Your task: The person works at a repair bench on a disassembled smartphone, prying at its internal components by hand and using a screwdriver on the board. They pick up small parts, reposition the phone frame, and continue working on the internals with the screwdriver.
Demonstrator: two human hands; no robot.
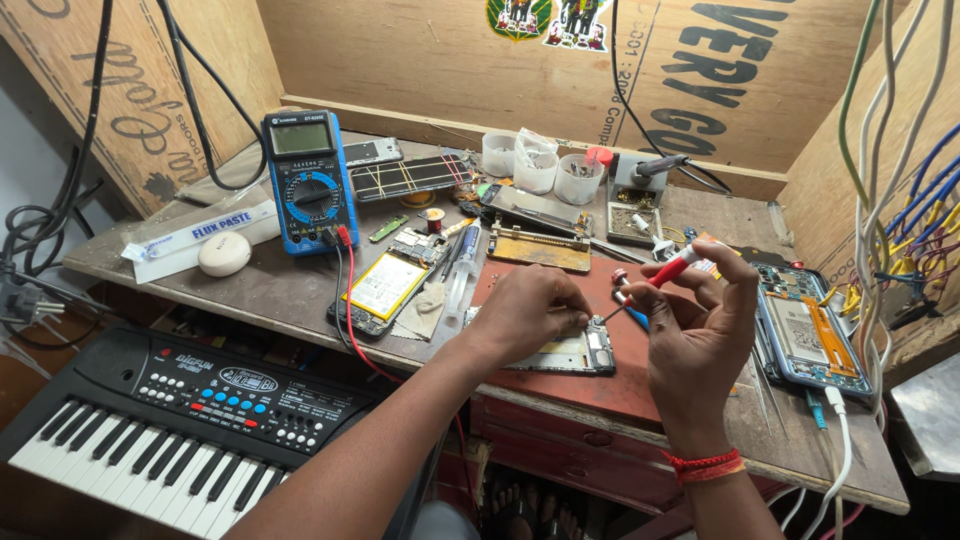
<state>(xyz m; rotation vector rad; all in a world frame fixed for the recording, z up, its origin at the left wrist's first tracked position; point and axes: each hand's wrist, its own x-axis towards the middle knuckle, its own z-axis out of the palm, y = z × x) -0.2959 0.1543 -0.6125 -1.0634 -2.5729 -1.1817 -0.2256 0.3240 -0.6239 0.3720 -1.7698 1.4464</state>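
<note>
My right hand (698, 330) grips a red-and-white screwdriver (668, 270), its tip angled down toward the top end of an opened phone (583, 352) lying on a red mat (600, 385). My left hand (527, 312) rests on that phone, fingers curled and pinching at its upper edge near the screwdriver tip. Whether the fingers hold a small part is hidden. A red thread band circles my right wrist.
A blue multimeter (310, 180) with red and black leads stands at the back left. Another opened phone (385, 290) lies beside it, a third (810, 330) at the right. Small white cups (540, 165), a soldering stand, dangling wires (900, 180) and an electronic keyboard (170, 420) surround the bench.
</note>
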